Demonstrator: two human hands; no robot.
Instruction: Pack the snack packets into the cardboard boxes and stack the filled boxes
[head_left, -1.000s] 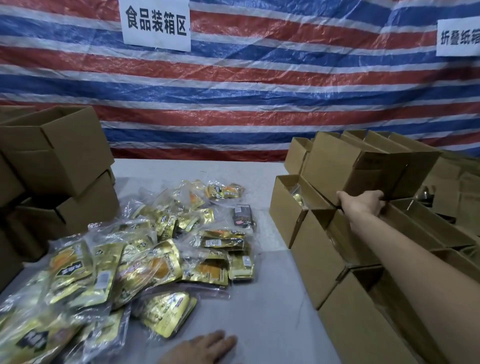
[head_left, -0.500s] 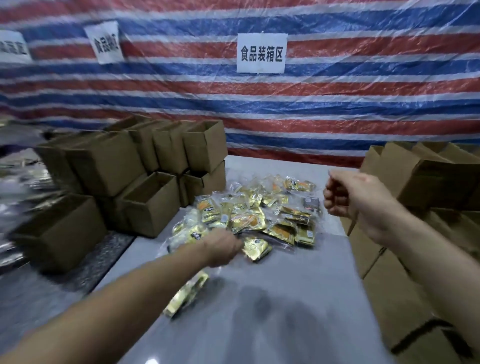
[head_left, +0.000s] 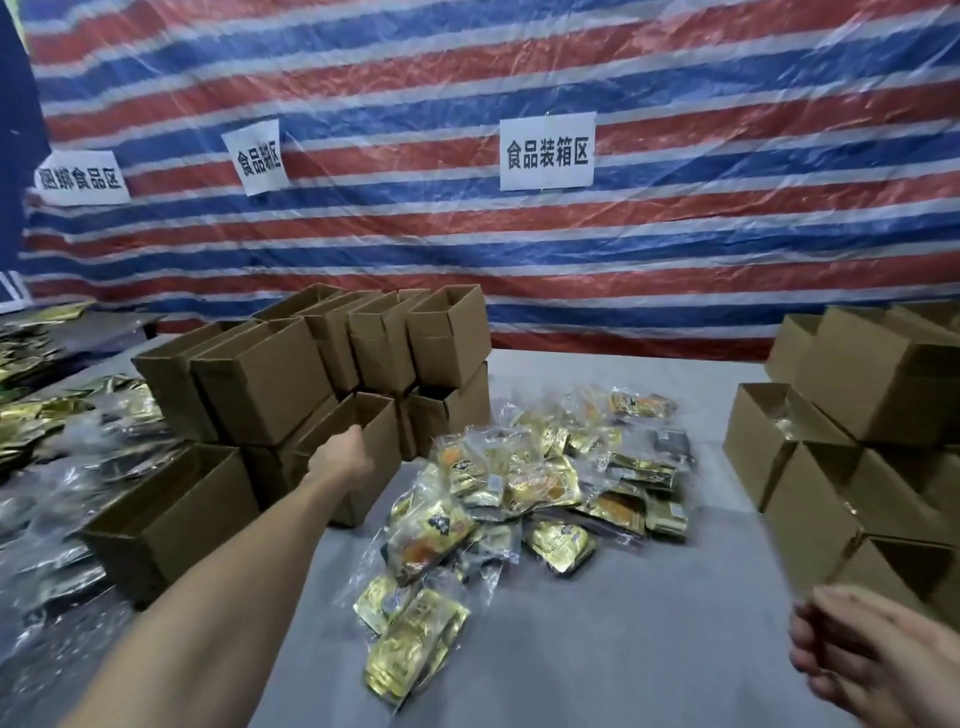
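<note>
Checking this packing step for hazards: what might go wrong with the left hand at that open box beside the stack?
Left hand is at the rim of the open box, which sits against the stacked boxes; pulling it may topple the tilted upper ones. Sliding it right may scatter the snack packets.

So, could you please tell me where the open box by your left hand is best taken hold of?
Its near top rim, from above on your side: the open box stands upright with its top open, so the left hand, at that rim, can hook over the wall. Stacked boxes crowd its far and left sides, probably making those harder to reach.
</note>
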